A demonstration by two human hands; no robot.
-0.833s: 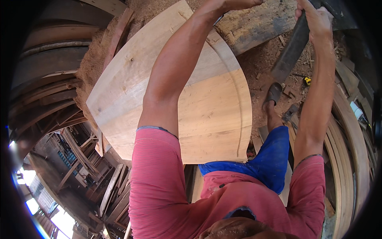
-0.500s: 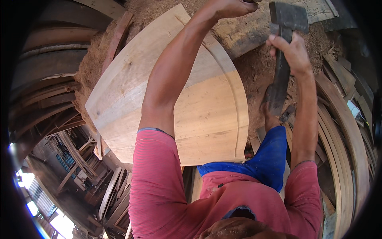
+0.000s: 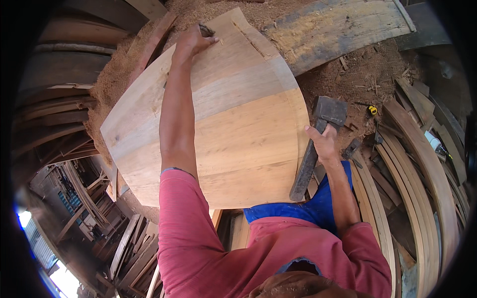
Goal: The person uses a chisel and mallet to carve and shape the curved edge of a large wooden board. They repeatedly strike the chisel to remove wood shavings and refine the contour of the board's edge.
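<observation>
A wide panel of joined pale boards [image 3: 248, 139] lies in front of me, its right edge curved. My left hand [image 3: 189, 43] is at the panel's far left edge, its fingers curled around a small dark thing [image 3: 205, 31] whose kind I cannot make out. In my right hand [image 3: 325, 143] is a dark mallet [image 3: 331, 110], gripped just below its blocky head. The mallet's handle slants down toward me over the panel's right edge. A long, narrow gouge [image 3: 251, 39] shows near the panel's far end.
Beyond the panel, a broad weathered plank [image 3: 343, 35] lies on sawdust. A yellow tape measure [image 3: 372, 110] rests on the ground at right. Curved timbers [image 3: 422, 164] are stacked on the right, more boards [image 3: 54, 119] on the left. A blue-clad leg [image 3: 323, 198] is beside the panel.
My left hand has moved left and nearer, from beyond the panel to its far left edge. My right hand has brought the mallet nearer and leftward, to the panel's right edge.
</observation>
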